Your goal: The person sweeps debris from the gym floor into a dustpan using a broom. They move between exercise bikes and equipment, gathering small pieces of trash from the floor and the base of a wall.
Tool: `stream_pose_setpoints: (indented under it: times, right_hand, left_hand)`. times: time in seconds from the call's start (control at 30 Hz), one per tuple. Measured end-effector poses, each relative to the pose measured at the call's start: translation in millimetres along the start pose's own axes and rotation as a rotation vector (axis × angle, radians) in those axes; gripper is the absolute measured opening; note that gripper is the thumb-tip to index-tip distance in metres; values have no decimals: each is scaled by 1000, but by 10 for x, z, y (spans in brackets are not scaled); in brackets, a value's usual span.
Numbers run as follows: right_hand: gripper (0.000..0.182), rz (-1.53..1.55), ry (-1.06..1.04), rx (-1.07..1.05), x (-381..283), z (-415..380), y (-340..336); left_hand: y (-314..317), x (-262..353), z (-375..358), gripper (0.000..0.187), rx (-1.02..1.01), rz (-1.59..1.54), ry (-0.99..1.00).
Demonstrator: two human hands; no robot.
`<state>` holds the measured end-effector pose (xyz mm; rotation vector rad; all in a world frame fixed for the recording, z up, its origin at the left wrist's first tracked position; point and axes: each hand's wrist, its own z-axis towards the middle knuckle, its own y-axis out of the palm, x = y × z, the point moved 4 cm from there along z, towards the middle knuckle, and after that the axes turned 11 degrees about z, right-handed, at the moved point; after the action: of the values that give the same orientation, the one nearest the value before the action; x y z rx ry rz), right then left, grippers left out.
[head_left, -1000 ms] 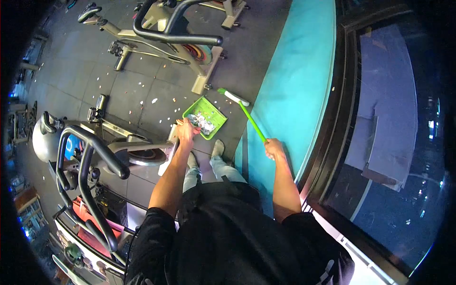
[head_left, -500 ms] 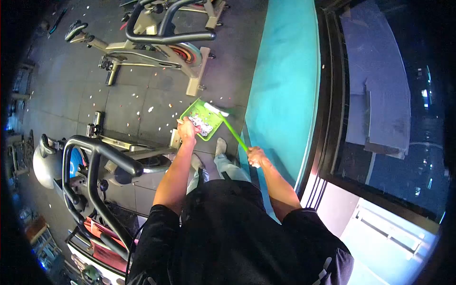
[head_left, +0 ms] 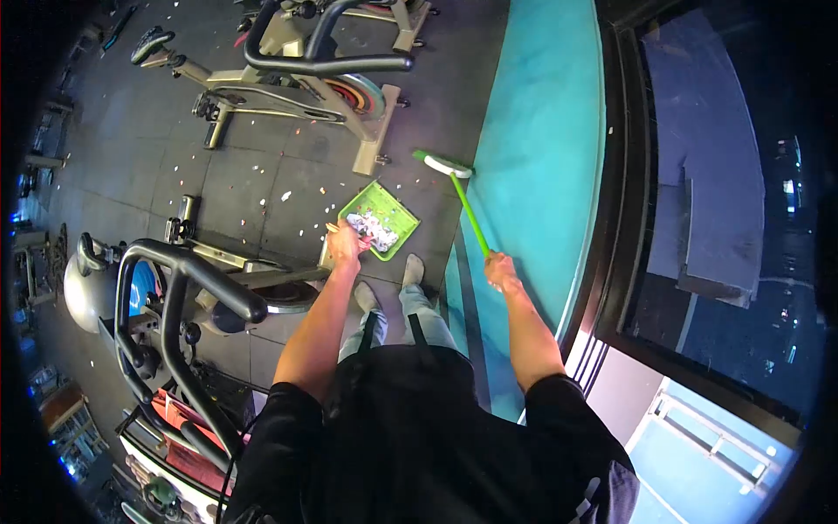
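Note:
My left hand (head_left: 346,244) is closed at the near-left edge of a green dustpan (head_left: 408,229), gripping it by its handle side. Scraps of white and coloured paper (head_left: 377,225) lie in the pan. In my right hand (head_left: 501,272), the fingers wrap round the green stick of a broom (head_left: 471,214). The broom's white and green head (head_left: 443,164) is beyond the pan to the right, at the border between dark floor and turquoise strip. Broom head and dustpan are apart.
Small paper bits (head_left: 286,196) are scattered over the dark tiled floor. An exercise bike (head_left: 288,100) stands ahead, another bike's black handlebar (head_left: 188,271) is close on my left. A turquoise strip (head_left: 546,131) runs along the dark-framed window (head_left: 621,175) at right.
The broom head has moved from over the dustpan forward and right, away from it. My right hand has shifted right and slightly forward. The dustpan stays in my left hand.

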<state>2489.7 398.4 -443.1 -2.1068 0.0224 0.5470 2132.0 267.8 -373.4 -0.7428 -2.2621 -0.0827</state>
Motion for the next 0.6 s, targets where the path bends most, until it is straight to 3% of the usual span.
stream_pose_setpoints:
  times: [0.03, 0.1, 0.23, 0.27, 0.37, 0.47, 0.5, 0.53, 0.6]
  right_hand:
    - [21, -2, -43, -18, -29, 112, 9]
    - [21, 270, 351, -252, -232, 42, -82]
    - [22, 293, 166, -303, 62, -203, 308]
    - [24, 331, 214, -370, -88, -398, 157]
    - [28, 431, 283, -289, -501, -970, -385]
    - [28, 508, 338, -215, -531, -1054, -602]
    - [28, 398, 308, -186, -558, -1016, -678]
    - [28, 286, 274, -158, -582, -973, -762]
    - [28, 242, 203, -140, -426, -624, -605]
  left_hand:
    - [14, -17, 30, 27, -10, 28, 2]
    - [9, -89, 163, 31, -13, 110, 46]
    - [75, -3, 79, 44, -41, 34, 19]
    - [77, 33, 27, 44, -52, 27, 25]
    - [2, 155, -194, 56, -101, -29, 4]
    - [-240, 117, -274, 54, -189, 44, 29]
    - [-333, 86, -405, 50, -186, 111, 2]
    - [-441, 251, -758, 50, -142, 284, 94]
    - [-560, 215, -1029, 48, -295, 568, 862]
